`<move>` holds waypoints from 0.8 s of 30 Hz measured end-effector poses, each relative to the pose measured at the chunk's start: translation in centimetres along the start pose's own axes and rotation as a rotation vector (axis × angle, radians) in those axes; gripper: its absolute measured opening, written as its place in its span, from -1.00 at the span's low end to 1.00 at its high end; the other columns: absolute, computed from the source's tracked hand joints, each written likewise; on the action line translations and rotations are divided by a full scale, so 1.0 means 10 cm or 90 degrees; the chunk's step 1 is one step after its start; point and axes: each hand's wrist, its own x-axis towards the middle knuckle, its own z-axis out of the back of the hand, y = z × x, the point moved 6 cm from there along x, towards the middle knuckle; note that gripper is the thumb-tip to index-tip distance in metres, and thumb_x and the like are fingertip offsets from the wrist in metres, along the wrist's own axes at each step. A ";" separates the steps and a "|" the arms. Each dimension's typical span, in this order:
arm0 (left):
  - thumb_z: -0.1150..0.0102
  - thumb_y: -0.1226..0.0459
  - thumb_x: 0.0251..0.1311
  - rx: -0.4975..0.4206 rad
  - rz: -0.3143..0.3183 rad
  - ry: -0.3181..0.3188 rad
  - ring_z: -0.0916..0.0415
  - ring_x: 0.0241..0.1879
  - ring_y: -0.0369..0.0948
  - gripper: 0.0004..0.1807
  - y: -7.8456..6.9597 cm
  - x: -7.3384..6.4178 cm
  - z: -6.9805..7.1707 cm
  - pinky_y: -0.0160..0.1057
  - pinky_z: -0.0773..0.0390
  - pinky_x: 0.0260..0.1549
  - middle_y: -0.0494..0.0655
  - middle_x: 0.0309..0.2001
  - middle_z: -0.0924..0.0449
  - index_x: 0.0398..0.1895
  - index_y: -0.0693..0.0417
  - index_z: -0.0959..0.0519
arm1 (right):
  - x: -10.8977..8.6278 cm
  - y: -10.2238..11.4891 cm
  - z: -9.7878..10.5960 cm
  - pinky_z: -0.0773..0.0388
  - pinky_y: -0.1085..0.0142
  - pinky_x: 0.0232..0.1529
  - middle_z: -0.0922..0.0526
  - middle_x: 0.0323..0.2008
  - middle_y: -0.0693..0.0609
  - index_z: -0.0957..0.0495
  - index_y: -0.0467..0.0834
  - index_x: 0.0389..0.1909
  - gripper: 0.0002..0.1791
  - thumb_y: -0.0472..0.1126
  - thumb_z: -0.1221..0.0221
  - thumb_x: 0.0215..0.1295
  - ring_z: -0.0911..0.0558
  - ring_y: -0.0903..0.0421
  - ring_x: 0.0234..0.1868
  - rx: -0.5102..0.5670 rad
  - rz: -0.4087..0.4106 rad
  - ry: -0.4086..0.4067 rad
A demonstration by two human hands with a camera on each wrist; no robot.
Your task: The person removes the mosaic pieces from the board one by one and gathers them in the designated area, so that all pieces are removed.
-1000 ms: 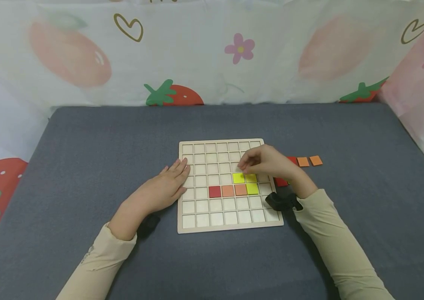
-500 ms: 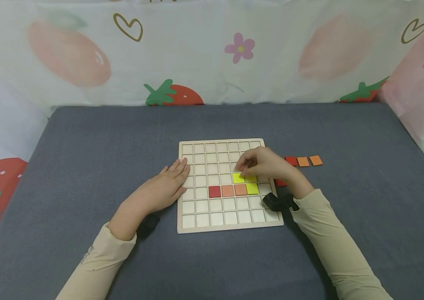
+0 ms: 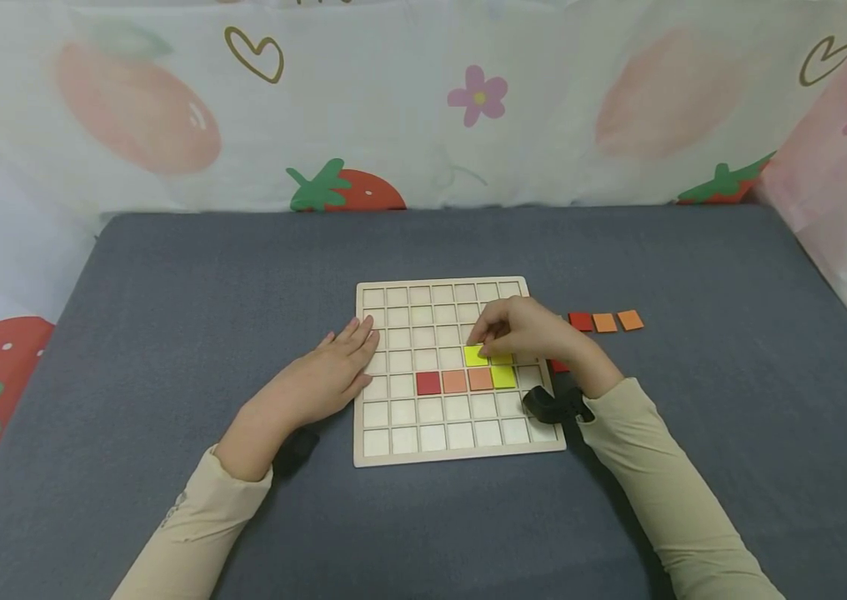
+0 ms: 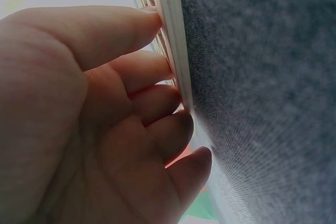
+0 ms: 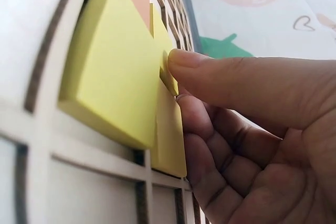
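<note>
A pale wooden grid board lies on the grey cloth. My left hand rests with straightened fingers on its left edge; the left wrist view shows the fingertips along the rim. My right hand is over the board's right half, thumb and fingers pinching a small yellow tile that is mostly hidden. Close by in the grid are more yellow tiles. The same row holds a red tile and two salmon tiles.
Right of the board lie a red tile and two orange tiles. Another red tile shows partly beside my right wrist. A black wrist device overhangs the board's right edge. Behind the table hangs a printed curtain.
My right hand has shifted slightly left and down toward the yellow tiles, uncovering more of the loose red tile at the upper right. My left hand stays put.
</note>
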 end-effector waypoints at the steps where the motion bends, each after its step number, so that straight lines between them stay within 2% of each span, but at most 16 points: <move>1: 0.06 0.24 0.39 -0.001 -0.001 -0.001 0.14 0.43 0.08 -0.39 0.00 0.00 0.00 0.10 -0.03 0.31 0.25 0.43 0.07 0.38 0.39 -0.11 | 0.00 0.00 0.00 -0.54 0.24 -0.21 -0.60 -0.38 0.00 -0.68 -0.27 -0.30 -0.87 -0.42 -0.29 0.10 -0.56 0.11 -0.33 -0.002 0.001 0.000; 15: 0.07 0.25 0.39 -0.008 -0.011 -0.004 0.15 0.42 0.10 -0.40 0.01 0.00 0.00 0.12 -0.04 0.30 0.28 0.43 0.07 0.38 0.41 -0.11 | 0.00 0.00 0.01 -0.53 0.28 -0.22 -0.59 -0.37 -0.02 -0.67 -0.28 -0.31 -0.88 -0.41 -0.30 0.09 -0.55 0.10 -0.34 0.003 0.027 0.004; 24: 0.07 0.25 0.39 -0.006 -0.010 -0.005 0.14 0.42 0.10 -0.40 0.00 0.00 0.00 0.12 -0.04 0.30 0.27 0.43 0.06 0.37 0.41 -0.12 | -0.01 -0.02 0.01 -0.53 0.28 -0.26 -0.62 -0.41 0.03 -0.68 -0.23 -0.31 -0.87 -0.41 -0.30 0.10 -0.56 0.09 -0.36 0.020 -0.005 -0.001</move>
